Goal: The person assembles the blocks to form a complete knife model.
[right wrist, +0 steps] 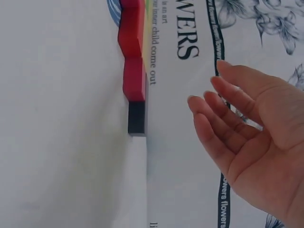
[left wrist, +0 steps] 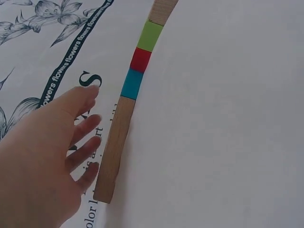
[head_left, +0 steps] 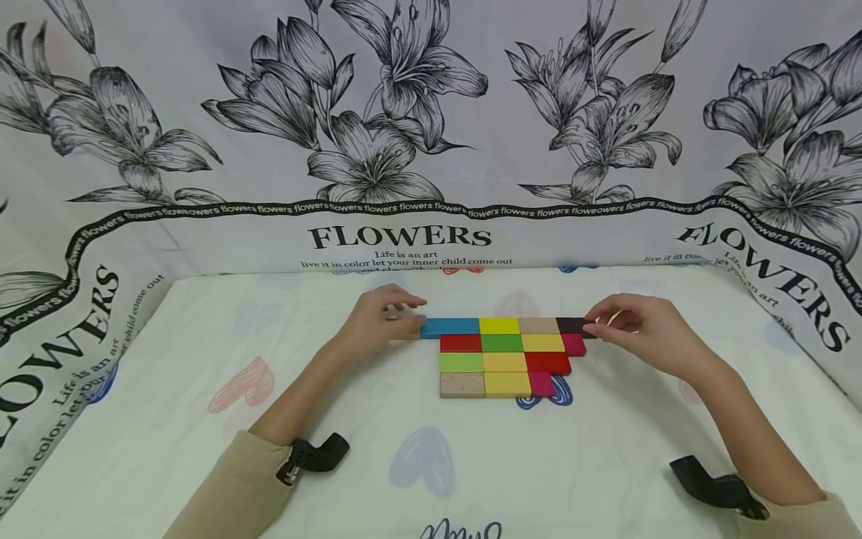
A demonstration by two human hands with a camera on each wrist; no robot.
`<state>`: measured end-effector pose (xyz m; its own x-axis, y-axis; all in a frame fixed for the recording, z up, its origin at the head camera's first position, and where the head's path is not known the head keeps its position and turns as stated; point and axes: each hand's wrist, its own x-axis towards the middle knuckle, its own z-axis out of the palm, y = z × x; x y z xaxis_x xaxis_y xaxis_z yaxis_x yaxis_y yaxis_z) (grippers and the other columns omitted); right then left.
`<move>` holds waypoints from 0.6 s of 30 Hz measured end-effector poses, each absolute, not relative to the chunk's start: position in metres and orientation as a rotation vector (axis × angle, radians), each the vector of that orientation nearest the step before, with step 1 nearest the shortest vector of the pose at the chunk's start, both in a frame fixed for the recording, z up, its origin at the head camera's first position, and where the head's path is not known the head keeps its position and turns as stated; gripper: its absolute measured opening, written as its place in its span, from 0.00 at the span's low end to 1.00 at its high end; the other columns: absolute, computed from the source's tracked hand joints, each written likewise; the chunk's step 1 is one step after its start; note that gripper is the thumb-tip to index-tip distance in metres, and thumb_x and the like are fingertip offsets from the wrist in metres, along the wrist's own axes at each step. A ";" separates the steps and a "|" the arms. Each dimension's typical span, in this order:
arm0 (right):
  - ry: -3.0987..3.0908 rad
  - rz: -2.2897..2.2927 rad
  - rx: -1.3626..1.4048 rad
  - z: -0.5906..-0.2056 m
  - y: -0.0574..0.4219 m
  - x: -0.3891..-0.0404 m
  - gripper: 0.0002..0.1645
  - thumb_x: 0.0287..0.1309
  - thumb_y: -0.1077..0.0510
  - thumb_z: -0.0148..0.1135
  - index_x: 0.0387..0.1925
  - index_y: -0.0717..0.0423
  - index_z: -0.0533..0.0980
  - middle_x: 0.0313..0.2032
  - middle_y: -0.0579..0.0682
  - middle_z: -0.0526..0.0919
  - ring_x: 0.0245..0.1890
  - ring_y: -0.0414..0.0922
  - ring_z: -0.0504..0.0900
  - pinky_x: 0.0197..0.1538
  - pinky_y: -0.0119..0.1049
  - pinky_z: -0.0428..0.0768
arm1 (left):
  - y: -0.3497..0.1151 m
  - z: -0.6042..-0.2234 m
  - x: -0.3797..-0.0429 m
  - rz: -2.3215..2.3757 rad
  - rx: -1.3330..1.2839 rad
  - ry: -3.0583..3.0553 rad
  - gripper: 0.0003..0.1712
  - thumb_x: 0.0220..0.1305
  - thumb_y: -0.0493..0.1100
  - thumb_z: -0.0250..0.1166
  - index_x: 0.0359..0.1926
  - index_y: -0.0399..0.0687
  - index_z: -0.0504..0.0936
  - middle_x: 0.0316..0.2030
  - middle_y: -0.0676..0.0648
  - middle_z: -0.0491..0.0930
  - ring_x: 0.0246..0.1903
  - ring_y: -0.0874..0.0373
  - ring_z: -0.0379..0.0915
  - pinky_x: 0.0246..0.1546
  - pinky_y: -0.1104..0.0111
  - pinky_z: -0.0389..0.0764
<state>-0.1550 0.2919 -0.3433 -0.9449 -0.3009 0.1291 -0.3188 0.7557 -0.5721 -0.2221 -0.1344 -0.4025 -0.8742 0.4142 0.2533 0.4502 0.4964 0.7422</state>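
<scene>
Colored rectangular blocks lie flat in four rows, forming a patchwork. In the back row, a plain wooden block (left wrist: 114, 147) sits at the left end, then a blue block (head_left: 450, 327), a yellow one (head_left: 499, 326), a wooden one (head_left: 538, 326) and a black block (right wrist: 137, 118). My left hand (head_left: 367, 322) is at the wooden left end; the left wrist view shows its fingers spread beside that block. At the black end is my right hand (head_left: 646, 329), thumb and fingertips overlapping it in the head view. The right wrist view shows loosely bent fingers apart from the black block.
Nearer rows hold red (head_left: 461, 343), green (head_left: 501, 343), lime (head_left: 461, 362) and magenta (head_left: 542, 384) blocks, with a stepped right edge. The white cloth (head_left: 337, 479) has printed hearts. A flower-printed curtain (head_left: 431, 150) stands behind. Each wrist wears a black camera mount (head_left: 323, 453).
</scene>
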 end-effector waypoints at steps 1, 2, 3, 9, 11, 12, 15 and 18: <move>-2.906 0.940 0.489 -0.343 0.296 -0.156 0.13 0.66 0.59 0.73 0.50 0.58 0.85 0.42 0.53 0.88 0.38 0.43 0.85 0.39 0.24 0.81 | -0.135 -0.401 -0.223 -1.330 -0.774 -2.665 0.13 0.72 0.41 0.70 0.53 0.42 0.90 0.46 0.45 0.87 0.48 0.50 0.78 0.52 0.56 0.78; -2.891 0.925 0.465 -0.342 0.300 -0.156 0.14 0.66 0.59 0.73 0.52 0.58 0.85 0.44 0.55 0.88 0.39 0.42 0.85 0.40 0.22 0.80 | -0.135 -0.400 -0.223 -1.305 -0.778 -2.645 0.13 0.74 0.40 0.67 0.53 0.41 0.90 0.46 0.44 0.88 0.48 0.49 0.79 0.52 0.55 0.78; -2.875 0.912 0.440 -0.341 0.304 -0.156 0.15 0.67 0.59 0.72 0.53 0.58 0.85 0.45 0.56 0.89 0.40 0.38 0.84 0.41 0.20 0.79 | -0.135 -0.398 -0.224 -1.283 -0.778 -2.631 0.13 0.76 0.40 0.64 0.54 0.40 0.90 0.46 0.42 0.88 0.49 0.48 0.79 0.53 0.54 0.78; -2.807 0.881 0.302 -0.338 0.323 -0.156 0.18 0.71 0.56 0.68 0.58 0.58 0.83 0.49 0.62 0.89 0.38 0.15 0.72 0.40 0.13 0.73 | -0.141 -0.385 -0.224 -1.143 -0.747 -2.598 0.17 0.81 0.41 0.57 0.55 0.36 0.89 0.50 0.38 0.88 0.57 0.42 0.80 0.62 0.49 0.76; -2.811 0.877 0.269 -0.338 0.326 -0.156 0.19 0.72 0.54 0.68 0.59 0.58 0.82 0.50 0.63 0.88 0.39 0.19 0.76 0.40 0.13 0.73 | -0.144 -0.382 -0.224 -1.109 -0.728 -2.604 0.18 0.81 0.42 0.57 0.56 0.37 0.88 0.52 0.38 0.88 0.58 0.42 0.79 0.63 0.48 0.75; -2.816 0.875 0.255 -0.339 0.327 -0.156 0.20 0.73 0.53 0.67 0.60 0.58 0.82 0.50 0.63 0.88 0.41 0.25 0.79 0.40 0.13 0.73 | -0.145 -0.380 -0.224 -1.099 -0.719 -2.605 0.18 0.81 0.43 0.57 0.56 0.37 0.88 0.52 0.39 0.87 0.59 0.42 0.79 0.64 0.48 0.74; -2.829 0.867 0.226 -0.340 0.329 -0.156 0.21 0.73 0.51 0.67 0.60 0.57 0.81 0.51 0.63 0.88 0.46 0.47 0.86 0.40 0.13 0.72 | -0.148 -0.373 -0.223 -1.086 -0.695 -2.595 0.19 0.81 0.45 0.58 0.58 0.39 0.87 0.55 0.40 0.86 0.61 0.42 0.78 0.65 0.48 0.73; -2.839 0.866 0.209 -0.341 0.330 -0.156 0.22 0.74 0.50 0.66 0.61 0.57 0.81 0.52 0.63 0.87 0.50 0.62 0.84 0.39 0.14 0.72 | -0.152 -0.366 -0.221 -1.057 -0.695 -2.555 0.19 0.80 0.46 0.60 0.60 0.41 0.87 0.55 0.39 0.86 0.61 0.41 0.78 0.65 0.47 0.73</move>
<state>-0.1560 0.3297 -0.3407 -0.9765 -0.0852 0.1981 -0.1812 0.8221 -0.5398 -0.2205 -0.1517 -0.3660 -0.8417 0.3215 0.4339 0.5340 0.6147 0.5805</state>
